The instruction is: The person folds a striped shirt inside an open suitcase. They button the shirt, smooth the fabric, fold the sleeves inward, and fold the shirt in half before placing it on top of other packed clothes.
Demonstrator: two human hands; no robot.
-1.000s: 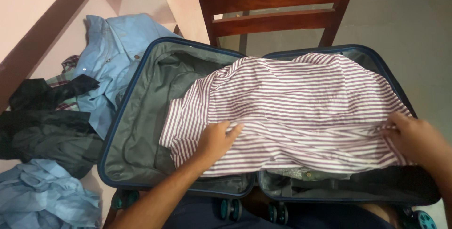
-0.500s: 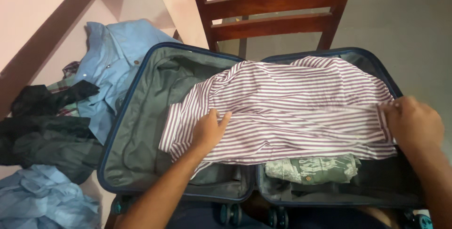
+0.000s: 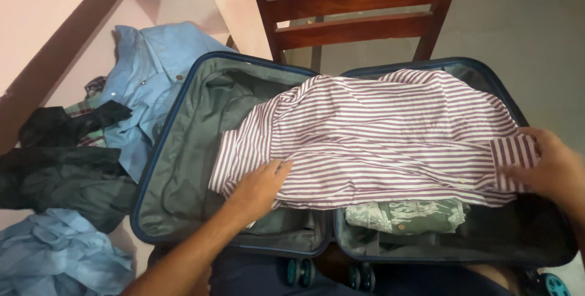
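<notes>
Since half a sec ago: left hand slid down to near edge of striped shirt, fingers flat on cloth, not clenched; right hand dropped lower, fingers closed on cuffed sleeve end at right. Shirt spread across both halves of open blue suitcase, over the hinge gap, partly covering folded green garment in right half. Risks: sleeve hanging over right rim, likely caught if lid shuts; left part bunched, prob. creases; cloth sagging into middle gap. Pile of clothes on floor at left, wooden chair behind.
</notes>
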